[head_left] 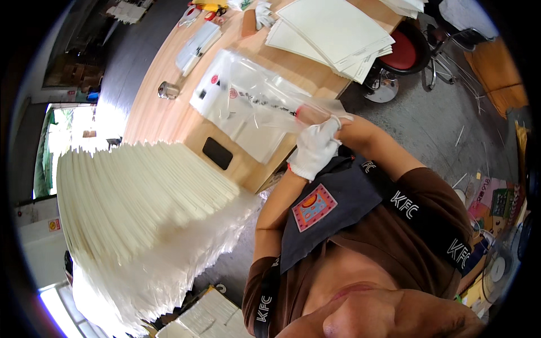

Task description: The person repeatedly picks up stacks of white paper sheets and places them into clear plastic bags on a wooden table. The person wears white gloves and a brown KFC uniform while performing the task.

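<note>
My left hand (316,147), in a white knit glove with a red cuff, closes its fingers on the mouth of a clear plastic bag (270,104) with dark and red print. My right forearm (360,132) crosses behind that glove and runs into the bag. Through the film a red cuff shows at my right wrist (300,111); the hand beyond it blends with the white inside, so its fingers cannot be made out. The bag rests flat on a pile of similar printed bags (225,79) on the wooden table (149,115).
A black phone (217,153) lies near the bags, and a metal tin (168,90) stands farther left. A tall stack of white sheets (141,191) in plastic rises at the left. Loose white boards (332,31), a spare white glove (263,14) and a red-seated stool (401,50) are beyond.
</note>
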Demonstrator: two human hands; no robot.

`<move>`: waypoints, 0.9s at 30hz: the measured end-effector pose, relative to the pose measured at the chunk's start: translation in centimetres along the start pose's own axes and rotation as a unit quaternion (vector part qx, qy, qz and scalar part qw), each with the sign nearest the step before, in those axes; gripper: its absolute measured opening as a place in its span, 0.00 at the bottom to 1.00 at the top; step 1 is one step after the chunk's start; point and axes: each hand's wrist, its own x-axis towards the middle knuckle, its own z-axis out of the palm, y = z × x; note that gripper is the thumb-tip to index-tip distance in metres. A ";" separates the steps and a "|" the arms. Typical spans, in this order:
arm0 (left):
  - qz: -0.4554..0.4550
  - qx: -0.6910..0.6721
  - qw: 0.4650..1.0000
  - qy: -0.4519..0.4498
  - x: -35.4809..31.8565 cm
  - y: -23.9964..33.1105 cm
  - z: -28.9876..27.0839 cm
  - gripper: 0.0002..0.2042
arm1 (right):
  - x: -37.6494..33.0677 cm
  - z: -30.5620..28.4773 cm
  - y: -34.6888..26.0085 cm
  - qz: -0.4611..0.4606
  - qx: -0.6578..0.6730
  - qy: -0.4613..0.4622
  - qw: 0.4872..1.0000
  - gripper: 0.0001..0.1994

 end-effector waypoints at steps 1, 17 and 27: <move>-0.024 -0.041 0.998 -0.052 0.4 0.6 0.0 0.11 | -1.1 -1.3 0.2 0.011 -0.013 -0.019 1.000 0.17; -0.189 -0.366 0.909 0.068 5.8 -12.6 6.8 0.11 | -3.6 -15.6 15.9 0.016 -0.349 -0.035 0.936 0.17; -0.369 -0.639 0.670 0.075 9.5 -8.6 7.4 0.16 | -10.2 -14.9 4.5 -0.250 -0.222 -0.022 0.942 0.13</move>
